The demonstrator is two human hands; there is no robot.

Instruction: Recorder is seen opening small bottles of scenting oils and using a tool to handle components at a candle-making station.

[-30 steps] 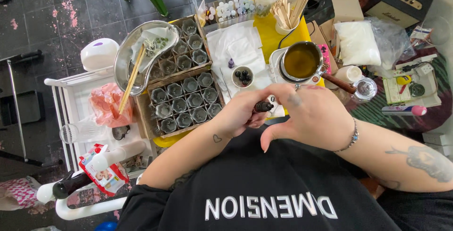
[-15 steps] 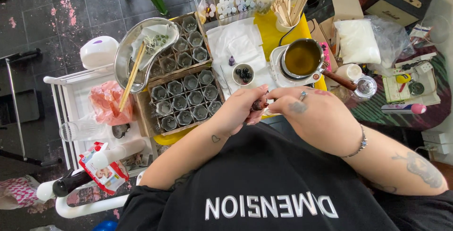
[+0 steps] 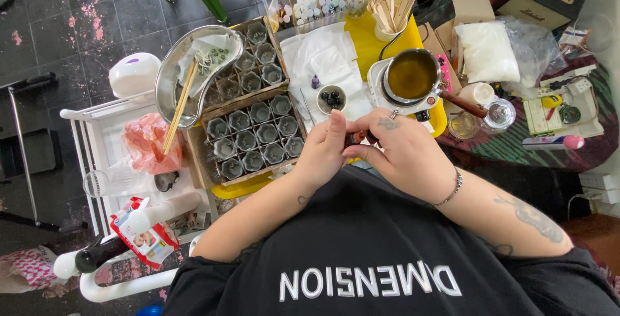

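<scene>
Both of my hands meet over the table's near edge, close to my chest. My left hand and my right hand together pinch a small dark brown bottle, mostly hidden between the fingers. Just beyond the hands lies a white cloth with a little white bowl of dark beads and a tiny purple vial. To the right stands a metal pot of amber liquid with a wooden handle, on a small white heater.
A cardboard tray of several small glass jars sits left of my hands, another behind it. A steel kidney dish with chopsticks lies further left. Wooden sticks in a cup, a white powder bag, a glass jar and a white cart surround.
My hands have shifted slightly toward the table and turned around the small bottle; the left fingers now stretch upright along it. Nothing else has moved.
</scene>
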